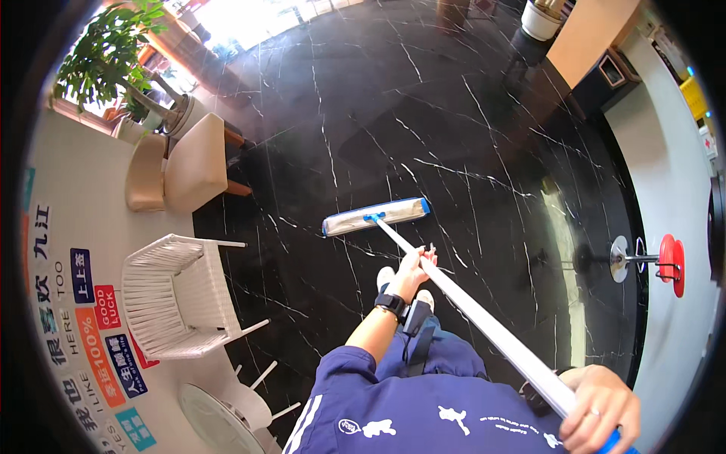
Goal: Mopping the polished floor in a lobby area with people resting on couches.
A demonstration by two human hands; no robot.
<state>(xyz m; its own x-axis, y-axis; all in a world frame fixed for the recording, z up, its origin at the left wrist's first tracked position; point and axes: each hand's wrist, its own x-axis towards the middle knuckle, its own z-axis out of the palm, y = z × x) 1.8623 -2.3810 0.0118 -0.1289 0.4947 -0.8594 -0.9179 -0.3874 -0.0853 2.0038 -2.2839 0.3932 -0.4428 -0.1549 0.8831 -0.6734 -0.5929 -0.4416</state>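
Note:
A flat mop (349, 219) with a wide, pale head trimmed in blue lies on the dark, white-veined floor ahead of me. Its long white pole runs from the head back toward my lower right. Partway down the pole, my left hand (412, 271) grips it, with a dark watch on that wrist. Near the blue upper end, my right hand (601, 408) is wrapped round the pole and wears a ring. My shoes show below my left hand.
On the left stand a beige chair (198, 163), a white woven armchair (189, 295) and a round glass-topped table (215, 416), near a potted plant (102, 60). To the right are a red-seated stool (669, 265) and a pale counter (654, 151). A white pot (540, 23) stands far off.

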